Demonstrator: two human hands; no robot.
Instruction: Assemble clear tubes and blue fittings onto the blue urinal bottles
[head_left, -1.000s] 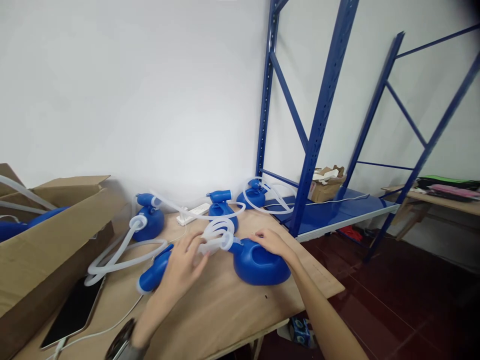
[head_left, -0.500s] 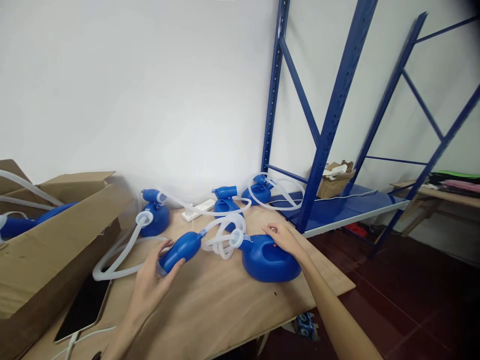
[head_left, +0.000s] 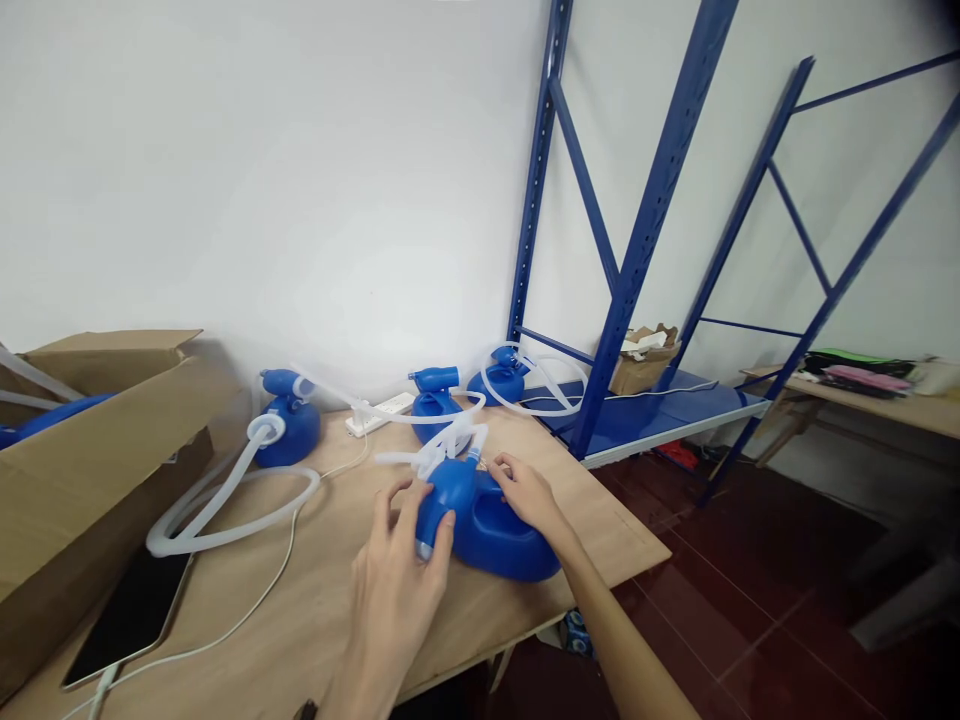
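Note:
My left hand (head_left: 405, 545) is closed around a blue rounded urinal head (head_left: 448, 492), thumb on its near side, fingers over the top. From its far end runs a clear white hose (head_left: 442, 447), coiled behind. The head is held in front of the neck of a blue urinal bottle (head_left: 506, 545), which stands on the table, so that neck is hidden. My right hand (head_left: 523, 492) grips the bottle at its handle, fingers curled at the top; the fingertips partly show beside the hose joint.
Similar blue bottles with hoses stand at the left (head_left: 289, 430), middle (head_left: 433, 412) and back right (head_left: 501, 382). A power strip (head_left: 382, 412), a dark tablet (head_left: 131, 615) on a cable, and a cardboard box (head_left: 97, 480) share the wooden table (head_left: 600, 530). Blue shelving (head_left: 630, 270) rises at right.
My left hand has carried the urinal head right, over to the bottle, and the hose has bunched up behind. My right hand stays at the bottle. The view has shifted slightly right.

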